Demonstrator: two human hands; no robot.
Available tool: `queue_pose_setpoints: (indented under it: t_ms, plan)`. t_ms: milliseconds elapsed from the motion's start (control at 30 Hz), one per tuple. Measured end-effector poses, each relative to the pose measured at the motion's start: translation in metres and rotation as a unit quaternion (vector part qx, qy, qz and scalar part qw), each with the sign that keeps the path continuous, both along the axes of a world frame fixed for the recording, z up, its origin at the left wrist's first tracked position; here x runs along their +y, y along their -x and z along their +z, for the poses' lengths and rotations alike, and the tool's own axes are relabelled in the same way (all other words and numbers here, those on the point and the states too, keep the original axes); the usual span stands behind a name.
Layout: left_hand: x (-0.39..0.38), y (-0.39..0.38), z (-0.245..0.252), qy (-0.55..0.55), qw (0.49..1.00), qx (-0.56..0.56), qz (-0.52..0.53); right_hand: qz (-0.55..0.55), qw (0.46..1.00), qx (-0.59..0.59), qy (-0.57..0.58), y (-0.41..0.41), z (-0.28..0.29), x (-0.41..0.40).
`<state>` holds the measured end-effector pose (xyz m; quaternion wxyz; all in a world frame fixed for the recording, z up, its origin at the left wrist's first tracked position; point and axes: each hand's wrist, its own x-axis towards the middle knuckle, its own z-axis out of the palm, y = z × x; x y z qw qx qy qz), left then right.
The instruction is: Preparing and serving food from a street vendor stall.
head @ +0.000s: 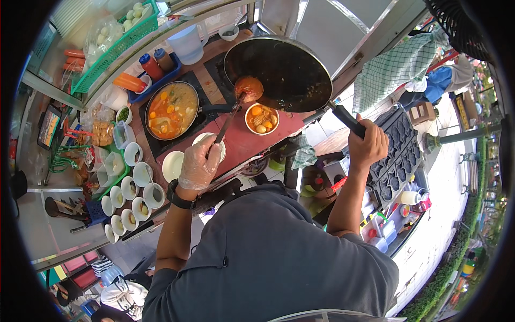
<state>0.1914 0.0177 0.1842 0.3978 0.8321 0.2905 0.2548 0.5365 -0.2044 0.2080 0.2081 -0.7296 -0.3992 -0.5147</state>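
Observation:
In a clear plastic glove, my left hand (201,163) grips the handle of a ladle (248,89), whose bowl, coated in red sauce, lies at the left rim of a large black wok (281,72). My bare right hand (368,143) is closed around the wok's black handle, and the wok is tilted. Just below it stands a white bowl of red soup (262,118) with egg yolk and round pieces. Farther left, a pan of orange-red soup (172,110) sits on a black stove. Two white bowls, one an empty-looking bowl (174,166), stand beside and behind my left hand.
Several white cups (143,174) with ingredients crowd the left side. Sauce bottles (151,67) and a plastic pitcher (187,44) stand behind the pan. A green basket (116,52) is behind glass. At right lie a black mold pan (392,161) and a hanging checked cloth (394,72).

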Motion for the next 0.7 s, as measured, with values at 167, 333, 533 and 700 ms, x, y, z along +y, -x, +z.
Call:
queue_pose_setpoints:
  t_ms: [167, 333, 533, 700]
  plan:
    - [-0.007, -0.016, 0.000, -0.032, 0.996, -0.077, -0.027, -0.003, 1.000, 0.004, 0.002, 0.006, 0.005, 0.000]
    - [-0.010, -0.038, -0.005, 0.058, 0.993, -0.094, -0.028, -0.012, 1.000, 0.010, 0.001, 0.014, 0.010, 0.003]
    - [-0.011, -0.021, -0.045, 0.031, 0.996, -0.040, -0.069, -0.022, 0.999, 0.021, -0.010, 0.016, 0.017, 0.001]
    - [-0.003, -0.039, 0.001, 0.077, 0.991, -0.106, -0.040, -0.025, 0.999, 0.029, -0.003, 0.023, 0.016, -0.001]
